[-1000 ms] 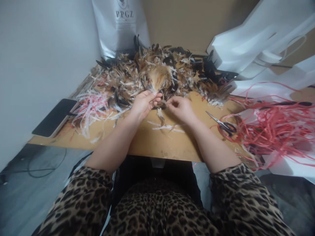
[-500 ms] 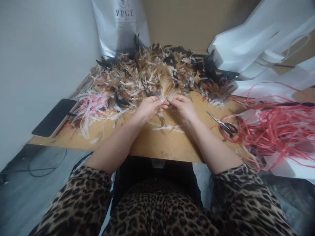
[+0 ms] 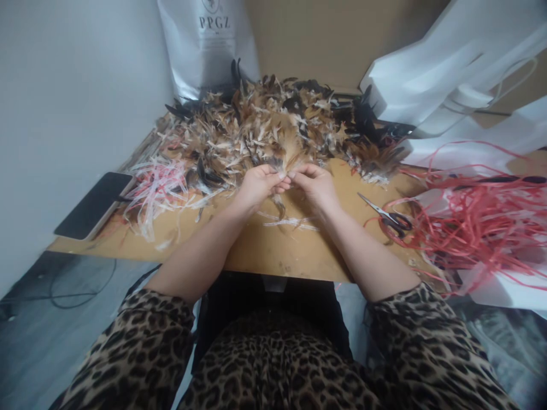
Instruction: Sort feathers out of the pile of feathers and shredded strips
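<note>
Pinching a feather tuft (image 3: pixel 292 146) between them, left hand (image 3: pixel 257 187) and right hand (image 3: pixel 315 185) meet. Its long axis points far.

dim, diffuse light; sheen on bag (image 3: pixel 209 57) beyond far edge of bench (image 3: pixel 273 250); feathers (image 3: pixel 256 125) softly blurred; periphery stretched.

The bag (image 3: pixel 209 62) reads "PPGZ" in dark capitals, under an emblem (image 3: pixel 211 5); the fine print (image 3: pixel 216 43) below is too small to read.
</note>
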`<state>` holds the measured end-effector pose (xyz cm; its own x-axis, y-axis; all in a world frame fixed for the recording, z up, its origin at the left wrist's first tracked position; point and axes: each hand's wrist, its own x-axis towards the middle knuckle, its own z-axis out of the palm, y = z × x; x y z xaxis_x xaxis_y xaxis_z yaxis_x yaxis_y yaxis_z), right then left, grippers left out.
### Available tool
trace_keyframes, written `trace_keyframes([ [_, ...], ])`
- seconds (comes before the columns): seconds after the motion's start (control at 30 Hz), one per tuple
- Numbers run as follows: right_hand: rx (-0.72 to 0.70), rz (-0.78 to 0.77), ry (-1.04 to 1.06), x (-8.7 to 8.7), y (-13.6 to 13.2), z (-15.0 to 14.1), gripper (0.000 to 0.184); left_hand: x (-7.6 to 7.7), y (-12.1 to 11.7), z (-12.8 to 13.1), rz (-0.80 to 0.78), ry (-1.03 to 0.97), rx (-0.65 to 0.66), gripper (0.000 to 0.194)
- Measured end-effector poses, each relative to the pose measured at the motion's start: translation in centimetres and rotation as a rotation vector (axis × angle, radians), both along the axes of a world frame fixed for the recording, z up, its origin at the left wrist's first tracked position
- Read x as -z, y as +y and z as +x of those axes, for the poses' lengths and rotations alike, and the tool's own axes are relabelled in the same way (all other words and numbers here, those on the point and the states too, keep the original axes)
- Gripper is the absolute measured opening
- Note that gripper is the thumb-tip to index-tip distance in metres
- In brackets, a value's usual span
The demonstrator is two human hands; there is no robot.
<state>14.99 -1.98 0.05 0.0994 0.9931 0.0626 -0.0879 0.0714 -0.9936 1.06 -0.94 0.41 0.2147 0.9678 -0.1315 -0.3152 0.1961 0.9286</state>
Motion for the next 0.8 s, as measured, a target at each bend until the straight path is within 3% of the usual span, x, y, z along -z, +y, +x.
trace_keyframes([
  [0.53, -0.034, -0.028, 0.187, 0.27, 0.35, 0.39, 0.034, 0.11, -0.18, 0.02, 0.011, 0.084, 0.102, 0.010],
  [0.8, -0.057, -0.009, 0.139, 0.49, 0.38, 0.34, 0.033, 0.50, -0.01, -0.25, 0.047, 0.116, 0.153, 0.014],
])
